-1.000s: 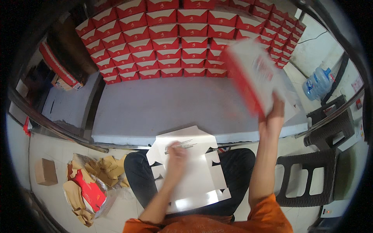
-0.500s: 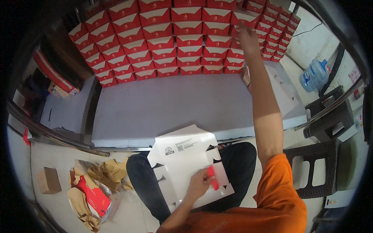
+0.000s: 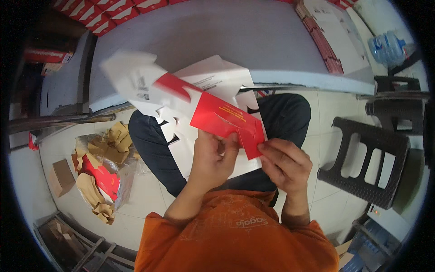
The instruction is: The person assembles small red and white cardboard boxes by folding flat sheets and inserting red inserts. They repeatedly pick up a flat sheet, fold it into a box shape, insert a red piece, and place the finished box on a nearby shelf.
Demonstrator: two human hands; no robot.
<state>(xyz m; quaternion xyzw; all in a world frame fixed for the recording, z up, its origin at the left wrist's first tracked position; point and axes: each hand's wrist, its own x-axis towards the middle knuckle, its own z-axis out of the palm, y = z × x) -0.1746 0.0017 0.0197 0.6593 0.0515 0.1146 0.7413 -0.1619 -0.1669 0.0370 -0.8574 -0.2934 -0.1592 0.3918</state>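
Note:
Both hands grip a red-and-white carton blank (image 3: 226,112), partly folded and raised above my lap. Its white end stretches up to the left and is blurred. My left hand (image 3: 210,156) is closed at the lower red edge, the thumb pressed on the card. At the red right end, my right hand (image 3: 287,163) pinches the corner between thumb and fingers. Beneath lies a flat white carton blank (image 3: 222,68) with cut tabs and dark print, resting across my knees and partly hidden by the held one.
A grey table (image 3: 195,36) stands ahead, with red cartons (image 3: 120,18) stacked at its far left. Flat cartons (image 3: 319,38) are piled at its right. Dark plastic stools (image 3: 362,161) stand right; torn brown paper (image 3: 111,145) and a small cardboard box (image 3: 62,177) lie left on the floor.
My right hand has come back from the stacked cartons to the carton blank. That blank is now lifted off my lap and turned, its red side showing. The view has tipped downward.

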